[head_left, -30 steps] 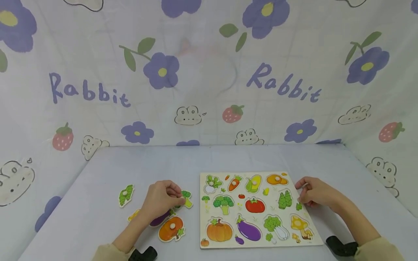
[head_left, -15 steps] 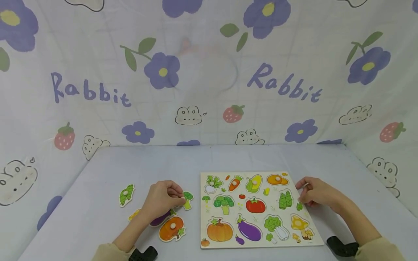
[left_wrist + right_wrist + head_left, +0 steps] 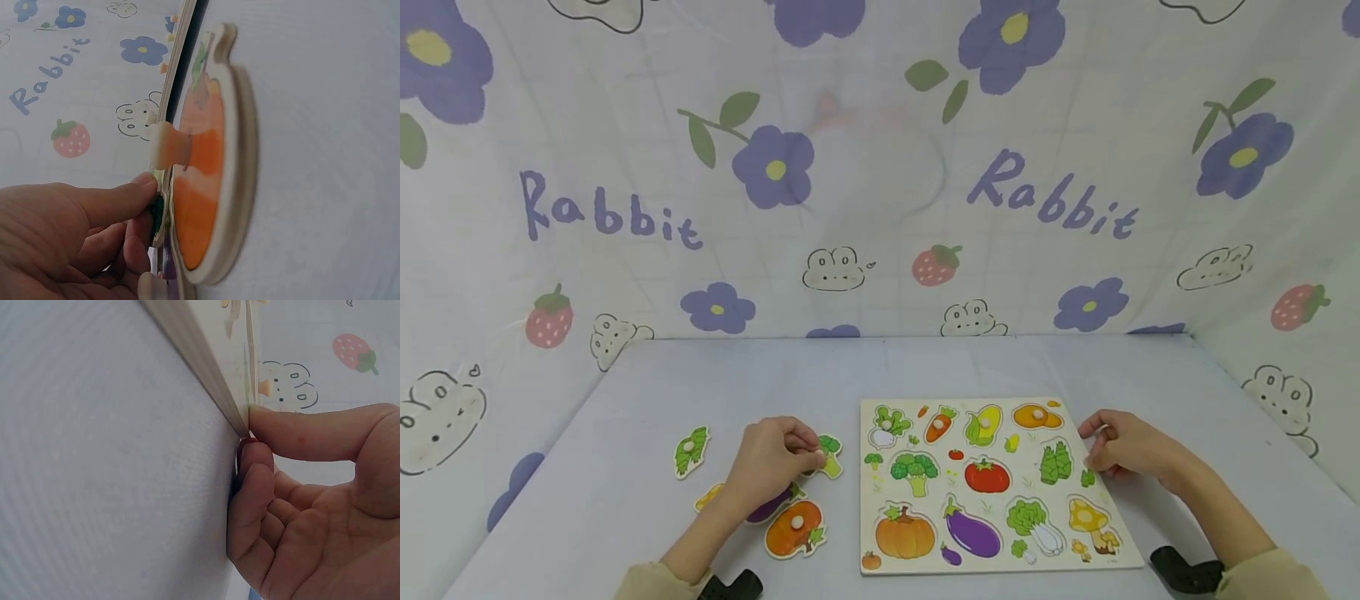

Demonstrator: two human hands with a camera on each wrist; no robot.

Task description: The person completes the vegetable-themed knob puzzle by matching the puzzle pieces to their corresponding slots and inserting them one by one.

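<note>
Left hand point(image 3: 773, 457) pinches a flat green broccoli-shaped puzzle piece point(image 3: 832, 458) at the left of the table point(image 3: 880, 367)

The broccoli-shaped puzzle piece has its leafy head toward the far side and its stalk toward the near side, so its long axis goes roughly from far to near. The left grip is thumb and fingers together on this piece; whether it touches the table, I cannot tell. Four other loose pieces are visible: one green piece with round knob point(image 3: 690, 452), one yellow piece point(image 3: 708, 497) and one purple eggplant piece point(image 3: 769, 505), both partly hidden, and one orange pumpkin piece point(image 3: 794, 529), its stem pointing right and near.

The cream rectangular puzzle board point(image 3: 1026, 473) carries four knobbed pieces in its far row; seven large pictures are without knobs. The right hand point(image 3: 1131, 446) pinches its right edge. Between the broccoli and the left edge runs a narrow strip of table; a wider band lies beyond the far edge.
</note>
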